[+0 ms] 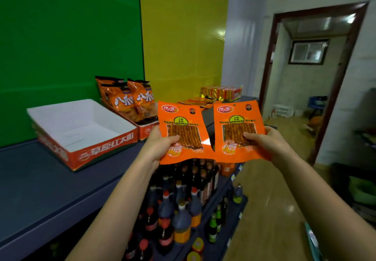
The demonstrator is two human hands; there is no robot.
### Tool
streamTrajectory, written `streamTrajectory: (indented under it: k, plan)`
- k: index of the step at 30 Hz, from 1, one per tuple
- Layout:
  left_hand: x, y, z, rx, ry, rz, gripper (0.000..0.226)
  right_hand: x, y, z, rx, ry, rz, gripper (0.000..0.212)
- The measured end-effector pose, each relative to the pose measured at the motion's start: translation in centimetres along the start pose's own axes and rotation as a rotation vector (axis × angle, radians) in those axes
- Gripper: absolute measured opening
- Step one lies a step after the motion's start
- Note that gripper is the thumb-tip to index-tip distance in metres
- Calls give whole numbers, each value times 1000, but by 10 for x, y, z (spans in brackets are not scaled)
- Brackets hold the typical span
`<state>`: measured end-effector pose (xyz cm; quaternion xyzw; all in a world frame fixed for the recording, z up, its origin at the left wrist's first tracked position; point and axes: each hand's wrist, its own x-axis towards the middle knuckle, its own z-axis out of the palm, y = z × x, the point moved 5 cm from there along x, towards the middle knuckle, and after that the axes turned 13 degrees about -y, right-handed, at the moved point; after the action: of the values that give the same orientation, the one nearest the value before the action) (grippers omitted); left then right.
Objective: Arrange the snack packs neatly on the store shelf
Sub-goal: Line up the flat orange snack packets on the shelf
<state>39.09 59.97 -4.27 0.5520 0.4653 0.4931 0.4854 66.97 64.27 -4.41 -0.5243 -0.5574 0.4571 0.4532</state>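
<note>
The left hand (160,145) pinches one orange snack pack (182,132), the right hand (268,144) a second pack (238,132), above the shelf (40,179) edge, carton tray (85,150) at ten o'clock. Likely light, floppy, slick: grip lower edges.

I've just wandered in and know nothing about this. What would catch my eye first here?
Two matching orange snack packs are held up side by side mid-frame: the left hand grips the left pack, the right hand the right pack. Behind them rise a vivid green wall and a yellow wall. On the shelf top at left sits a white-lined display box, with dark bottles crowded on the shelf below.
</note>
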Motion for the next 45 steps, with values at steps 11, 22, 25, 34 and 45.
streamTrajectory:
  k: [11,22,25,34,45]
  plan:
    - [149,-12,45,-43,55,1,42,134,0,-64,22,40,11,49]
    - [228,-30,47,82,248,1,29,261,9,-71,88,-118,4,46]
    - [244,-34,42,114,318,-10,28,306,5,-60,90,-208,-24,46]
    - [265,-41,38,280,605,-98,30,407,-1,-5,22,-645,-36,43]
    - [270,-52,43,714,815,-460,48,439,27,37,-84,-904,-97,29]
